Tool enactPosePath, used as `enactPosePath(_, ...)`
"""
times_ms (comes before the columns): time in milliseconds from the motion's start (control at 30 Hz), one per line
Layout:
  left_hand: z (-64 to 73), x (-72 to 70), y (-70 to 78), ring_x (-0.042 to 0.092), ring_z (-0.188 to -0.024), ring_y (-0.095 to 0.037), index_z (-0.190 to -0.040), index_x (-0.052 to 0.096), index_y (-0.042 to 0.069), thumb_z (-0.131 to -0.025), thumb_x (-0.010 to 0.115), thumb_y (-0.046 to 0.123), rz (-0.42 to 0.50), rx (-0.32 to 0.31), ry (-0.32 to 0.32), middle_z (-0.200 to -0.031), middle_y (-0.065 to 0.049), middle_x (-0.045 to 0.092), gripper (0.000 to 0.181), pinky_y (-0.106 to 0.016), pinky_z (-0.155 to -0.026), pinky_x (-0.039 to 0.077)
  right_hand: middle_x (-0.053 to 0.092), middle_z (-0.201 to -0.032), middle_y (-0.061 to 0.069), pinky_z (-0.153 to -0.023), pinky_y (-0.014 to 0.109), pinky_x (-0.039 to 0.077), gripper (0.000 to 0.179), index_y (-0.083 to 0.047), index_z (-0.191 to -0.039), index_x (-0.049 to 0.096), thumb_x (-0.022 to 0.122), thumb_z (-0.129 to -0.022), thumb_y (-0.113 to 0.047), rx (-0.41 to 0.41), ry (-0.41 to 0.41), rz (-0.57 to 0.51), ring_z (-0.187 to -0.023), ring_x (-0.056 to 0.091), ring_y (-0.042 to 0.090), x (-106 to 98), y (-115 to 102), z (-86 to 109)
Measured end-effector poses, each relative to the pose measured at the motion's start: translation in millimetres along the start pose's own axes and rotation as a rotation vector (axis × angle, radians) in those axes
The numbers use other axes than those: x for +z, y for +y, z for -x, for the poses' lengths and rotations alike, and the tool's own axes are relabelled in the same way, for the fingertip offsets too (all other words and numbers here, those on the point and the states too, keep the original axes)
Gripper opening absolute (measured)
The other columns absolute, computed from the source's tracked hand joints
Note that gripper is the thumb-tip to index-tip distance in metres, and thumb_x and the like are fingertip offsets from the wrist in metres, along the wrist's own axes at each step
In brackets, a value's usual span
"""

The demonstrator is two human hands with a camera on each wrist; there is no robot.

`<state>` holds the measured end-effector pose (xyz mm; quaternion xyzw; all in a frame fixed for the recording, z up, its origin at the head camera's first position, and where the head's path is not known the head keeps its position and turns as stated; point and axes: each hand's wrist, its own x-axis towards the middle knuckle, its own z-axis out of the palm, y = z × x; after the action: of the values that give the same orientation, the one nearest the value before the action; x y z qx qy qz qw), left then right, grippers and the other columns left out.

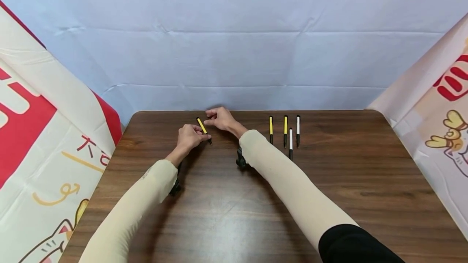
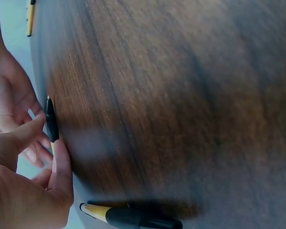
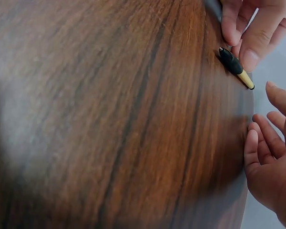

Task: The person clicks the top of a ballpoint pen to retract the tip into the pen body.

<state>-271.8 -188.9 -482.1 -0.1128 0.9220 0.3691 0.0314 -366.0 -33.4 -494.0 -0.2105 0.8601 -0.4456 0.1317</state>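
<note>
My left hand (image 1: 188, 136) pinches a yellow pen (image 1: 202, 125) with a black grip between thumb and finger, near the table's far edge. The pen is slanted, its black tip toward me; in the left wrist view its black grip (image 2: 51, 119) shows beside the fingertips. Just right of the pen, my right hand (image 1: 221, 118) has its fingers loosely spread and holds nothing. In the right wrist view a small gap lies between that hand (image 3: 271, 152) and the pen (image 3: 237, 67). A second yellow-and-black pen (image 2: 128, 217) lies close to my left hand, hidden in the head view.
Right of my right arm, two yellow pens (image 1: 285, 131) and two white pens (image 1: 297, 131) lie on the brown wooden table (image 1: 347, 173). One white pen (image 1: 290, 143) lies nearer me. A pale cloth backdrop (image 1: 234, 60) hangs behind the far edge, with printed cloths on both sides.
</note>
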Motion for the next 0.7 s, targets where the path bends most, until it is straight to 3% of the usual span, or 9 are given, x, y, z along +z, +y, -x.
enactPosePath(333,-0.4,-0.4,0.0,0.074,-0.099,-0.029,-0.112,0.080,0.004,-0.086,0.092,0.025,0.001,-0.016,0.001,-0.101,-0.011,0.081,0.035,-0.045,-0.097,0.060,0.068,-0.140,0.010,-0.097,0.036,0.056,0.053,-0.008,-0.148,0.062,0.078,-0.100,-0.024,0.012,-0.018,0.028,-0.116,0.064,0.024,7.4,-2.7,-4.6)
enactPosePath(700,-0.1,-1.0,1.6,0.076,-0.099,-0.028,-0.111,0.081,0.002,-0.085,0.092,0.019,0.054,0.040,-0.041,-0.099,-0.011,0.081,0.033,-0.045,-0.103,0.057,0.066,-0.139,0.010,-0.096,0.035,0.055,0.056,-0.008,-0.152,0.059,0.076,-0.101,-0.024,0.039,-0.042,0.031,-0.113,0.062,0.023,4.9,0.2,-8.1)
